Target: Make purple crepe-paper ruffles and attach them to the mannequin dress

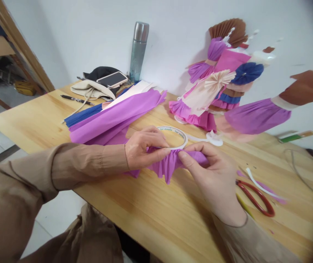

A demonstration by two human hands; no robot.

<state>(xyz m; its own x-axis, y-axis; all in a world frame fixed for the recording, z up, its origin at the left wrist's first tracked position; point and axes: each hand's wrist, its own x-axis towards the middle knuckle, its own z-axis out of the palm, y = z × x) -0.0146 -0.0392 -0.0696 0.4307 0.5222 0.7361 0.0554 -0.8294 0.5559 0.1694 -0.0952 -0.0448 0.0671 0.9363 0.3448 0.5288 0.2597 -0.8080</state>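
Purple crepe-paper strip (164, 168) hung in pleats from near rim of cardboard tape ring (172, 130), long axis left-right. Ring and strip pinched by left hand (145, 148) at ring's near left; strip's looser stretch held by right hand (212, 170), nearer to it, at ring's near right.

I see through one camera, worn on my head, looking forward and down across the wooden table (134, 204) to the pale wall (178, 40) at twelve o'clock. It sits within arm's length of my left hand (145, 149) and right hand (217, 174), both near the middle. My left sleeve (85, 165) enters from eight o'clock, my right sleeve (251, 239) from five; my lap (93, 235) shows at seven.
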